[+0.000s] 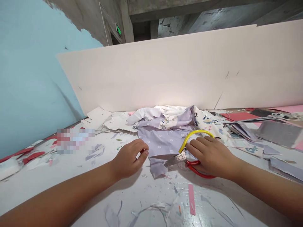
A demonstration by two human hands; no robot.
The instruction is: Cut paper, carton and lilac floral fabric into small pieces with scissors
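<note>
My right hand (211,156) is wrapped round the handles of a pair of scissors (181,156), one handle loop yellow and the other red. The blades point left and lie at a lavender fabric (161,138) printed with small white flowers. Below the blades, a narrow strip of the fabric (158,168) hangs toward me, partly parted from the main piece. My left hand (131,157) is closed in a pinch at the fabric's left edge, thumb against fingers. Behind, the lavender cloth runs into a crumpled heap with white floral fabric (208,121).
White paper pieces (118,122) lie behind my left hand. Folded grey-lavender cloth (279,134) and white cords (281,116) are at right. A pink strip (191,199) and thread scraps litter the white table (94,201). A pale board (165,72) stands across the back.
</note>
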